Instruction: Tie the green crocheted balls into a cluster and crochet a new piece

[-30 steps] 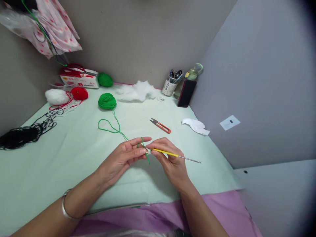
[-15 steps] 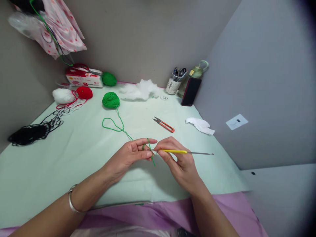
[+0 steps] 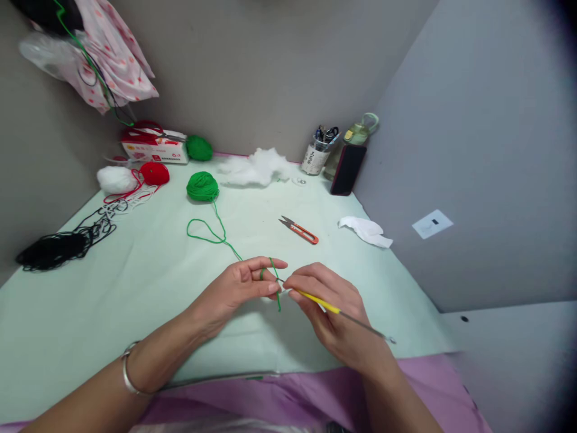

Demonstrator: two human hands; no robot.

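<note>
Green yarn (image 3: 278, 299) is wound over the fingers of my left hand (image 3: 246, 282), its index finger stretched out and its thumb pinching the yarn, with a short tail hanging below. My right hand (image 3: 331, 310) grips a crochet hook (image 3: 320, 300) by its yellow handle; the hook's working tip meets the green yarn at my left fingers, and its bare metal end points down to the right. From my left hand the strand runs back in a loose loop to a green yarn ball (image 3: 202, 186) on the table. Exactly how the tip sits in the yarn is too small to tell.
Orange thread snips (image 3: 303, 232) lie beyond my hands, a crumpled white tissue (image 3: 366, 231) to their right. White stuffing (image 3: 256, 168), a pen cup (image 3: 315, 157) and a phone (image 3: 348, 170) stand along the back. Black yarn (image 3: 54, 251) and a red yarn ball (image 3: 154, 174) lie left.
My right hand has turned the crochet hook, so its far end has swung downward from nearly level. The yarn tail hangs straighter now. My left hand stays almost in place.
</note>
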